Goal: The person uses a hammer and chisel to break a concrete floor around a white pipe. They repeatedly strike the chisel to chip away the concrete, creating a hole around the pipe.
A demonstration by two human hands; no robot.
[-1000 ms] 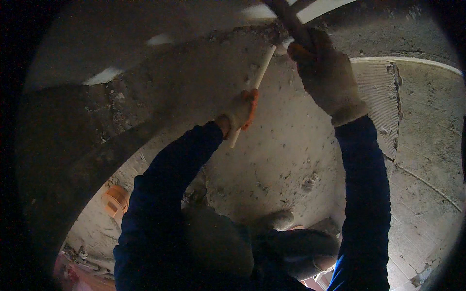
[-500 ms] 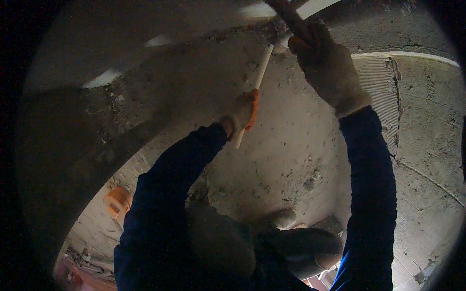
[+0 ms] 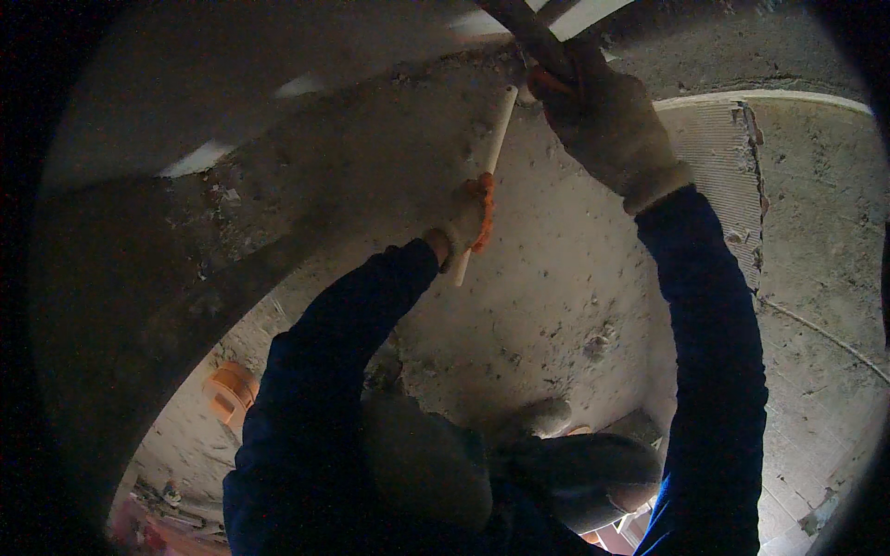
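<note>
Head view: cream-and-orange-gloved left hand (image 3: 470, 219) is gripping a pale, slender rod (image 3: 501, 132), best held steady; gloved right hand (image 3: 604, 122) is grasping a dark, straight bar (image 3: 529, 35).

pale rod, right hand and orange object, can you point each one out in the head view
Pale rod (image 3: 502, 132): head view, on its upper length.
Right hand (image 3: 607, 128): head view, on the back of the glove.
Orange object (image 3: 232, 390): head view, on its middle.
</note>
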